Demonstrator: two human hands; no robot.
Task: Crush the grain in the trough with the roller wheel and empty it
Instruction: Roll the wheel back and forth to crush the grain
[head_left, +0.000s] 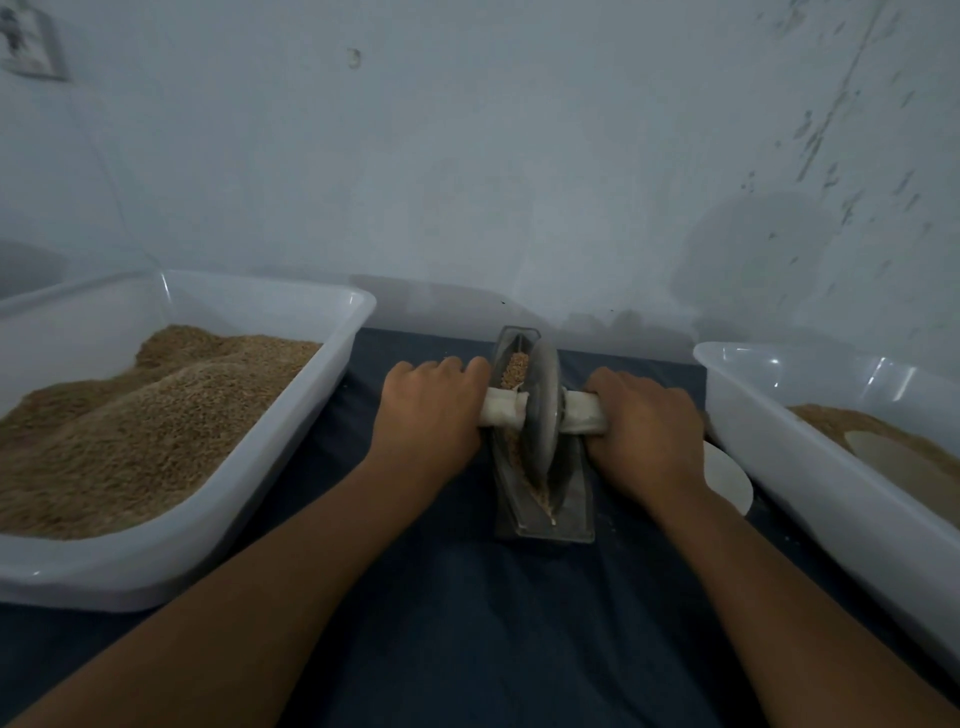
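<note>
A pale, scuffed wall (519, 156) closes off the far side of my view, and below it a dark blue cloth (457, 597) covers the work surface. In the middle of that cloth I see the metal trough (574, 499), narrow and running away from me, with the roller wheel (543, 410) standing upright in it on edge. My left hand (428, 410) is curled round the white-wrapped handle (501, 408) on its side of the wheel, and my right hand (647, 426) grips the matching stub on the other side; both forearms reach in straight from the lower corners. Grain (515, 370) shows in the trough beyond the wheel, and a thinner line lies at the near end. To the left a white tub (311, 415) heaped with grain sits near my left wrist. To the right a second white tub (779, 452) stands just beside my right hand, with a pale round disc (727, 480) between them. The open cloth is all toward me.
</note>
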